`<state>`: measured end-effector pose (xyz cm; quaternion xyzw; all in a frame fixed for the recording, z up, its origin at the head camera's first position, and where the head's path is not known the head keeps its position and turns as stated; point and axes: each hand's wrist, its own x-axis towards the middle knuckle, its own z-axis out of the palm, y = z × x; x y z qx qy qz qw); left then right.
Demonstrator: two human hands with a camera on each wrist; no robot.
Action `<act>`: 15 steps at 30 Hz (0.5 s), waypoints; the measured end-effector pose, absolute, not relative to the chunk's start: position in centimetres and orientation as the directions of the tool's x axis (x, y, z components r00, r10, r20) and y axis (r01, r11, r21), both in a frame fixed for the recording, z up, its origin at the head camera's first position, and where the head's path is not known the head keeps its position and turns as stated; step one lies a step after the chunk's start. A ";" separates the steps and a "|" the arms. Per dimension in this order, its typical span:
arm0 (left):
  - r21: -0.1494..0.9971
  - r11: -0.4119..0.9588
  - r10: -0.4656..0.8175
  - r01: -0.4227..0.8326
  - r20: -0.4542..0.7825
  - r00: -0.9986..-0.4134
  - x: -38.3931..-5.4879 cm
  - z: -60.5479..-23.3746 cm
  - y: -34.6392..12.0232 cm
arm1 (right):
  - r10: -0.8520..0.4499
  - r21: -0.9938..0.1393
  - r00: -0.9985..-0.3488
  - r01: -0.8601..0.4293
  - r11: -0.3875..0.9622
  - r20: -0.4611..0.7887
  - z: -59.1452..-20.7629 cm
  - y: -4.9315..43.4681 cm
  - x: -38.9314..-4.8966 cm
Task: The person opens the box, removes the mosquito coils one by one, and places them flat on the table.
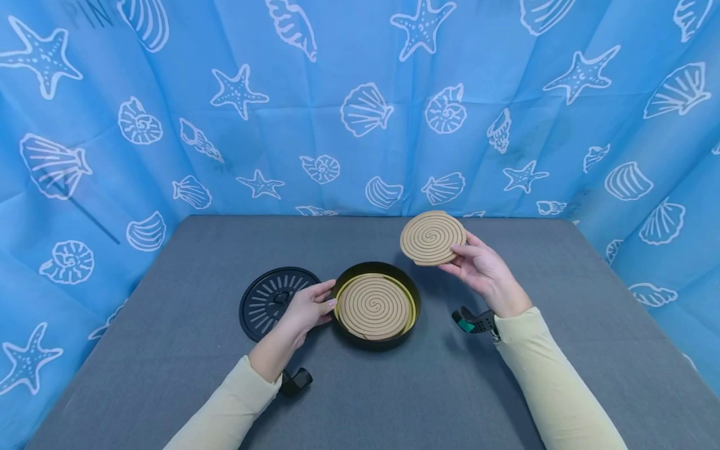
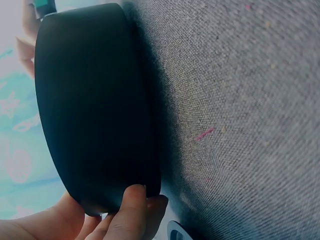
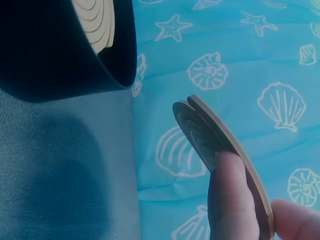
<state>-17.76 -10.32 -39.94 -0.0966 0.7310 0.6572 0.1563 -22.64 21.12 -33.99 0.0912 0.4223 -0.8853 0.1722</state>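
Observation:
A tan mosquito coil (image 1: 432, 237) is raised above the back of the table, pinched at its edge by my right hand (image 1: 486, 275). In the right wrist view this coil (image 3: 200, 132) appears nearly edge-on, the thumb on one face. My left hand (image 1: 304, 312) grips the left side of a round black tin (image 1: 375, 345). The left wrist view shows fingers (image 2: 131, 212) against the tin's dark outer wall (image 2: 95, 110). Inside the tin another tan coil (image 1: 375, 306) lies flat, ringed by a yellow inner edge (image 1: 417, 305).
A black slotted lid (image 1: 261, 309) lies on the grey table (image 1: 450, 400) left of the tin, partly behind my left hand. A blue curtain (image 1: 315, 125) with white shells and starfish hangs behind the table.

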 end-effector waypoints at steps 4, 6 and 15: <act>0.929 0.122 0.061 -0.351 -0.360 -0.931 -17.7 -39.9 -10.3 | -0.219 -0.709 -0.920 0.390 -0.587 -0.324 -34.4 21.1 -23.0; 0.928 0.125 0.062 -0.350 -0.360 -0.931 -17.6 -39.9 -10.3 | -0.218 -0.705 -0.918 0.394 -0.590 -0.330 -34.7 21.1 -23.3; 0.929 0.129 0.066 -0.346 -0.356 -0.932 -17.5 -39.8 -10.3 | -0.208 -0.686 -0.912 0.405 -0.604 -0.354 -35.9 21.3 -24.3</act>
